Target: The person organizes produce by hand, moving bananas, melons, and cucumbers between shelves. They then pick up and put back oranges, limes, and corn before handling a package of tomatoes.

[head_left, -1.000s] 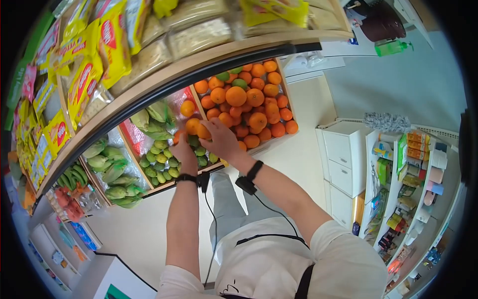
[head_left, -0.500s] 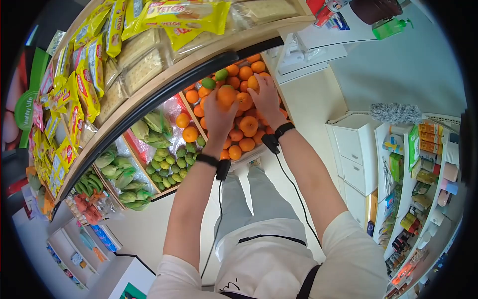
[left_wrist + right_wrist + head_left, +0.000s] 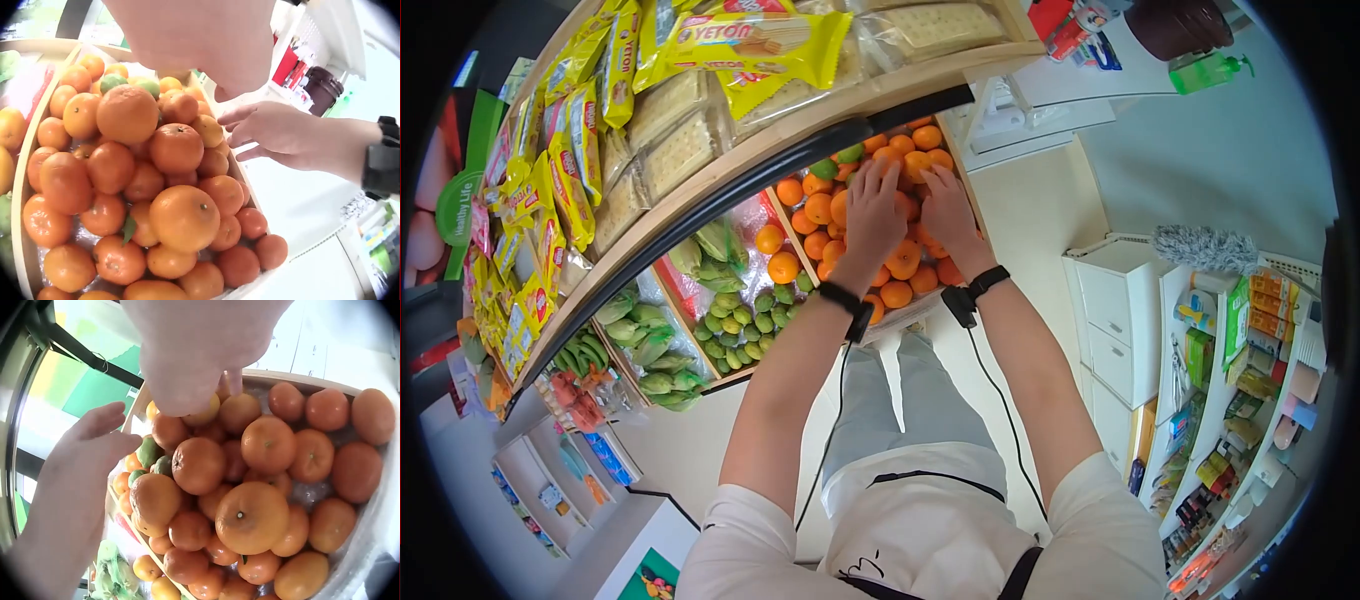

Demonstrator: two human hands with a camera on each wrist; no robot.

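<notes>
Oranges of mixed sizes fill a wooden compartment (image 3: 25,187), with a few green fruits (image 3: 824,168) among them at the back. My left hand (image 3: 875,222) reaches over the pile with extended fingers; in the right wrist view that hand (image 3: 78,465) holds nothing. Beside it, my right hand (image 3: 951,218) is over the back right of the pile. Its fingers (image 3: 240,125) look loosely extended in the left wrist view, and its fingertips lie near a yellowish orange (image 3: 203,412); contact is unclear. A large orange (image 3: 184,219) sits on top of the pile.
Left of the oranges, two loose oranges (image 3: 783,267) lie beside small green fruits (image 3: 740,325) and wrapped corn (image 3: 715,262). A black bar (image 3: 730,195) and a shelf of packaged snacks (image 3: 750,45) overhang the crates. A white cabinet (image 3: 1112,310) stands at the right.
From the left compartment, both hands moved right over the orange pile. Since half a second ago, the left hand has left a large orange and moved closer to the right hand, which no longer grips an orange.
</notes>
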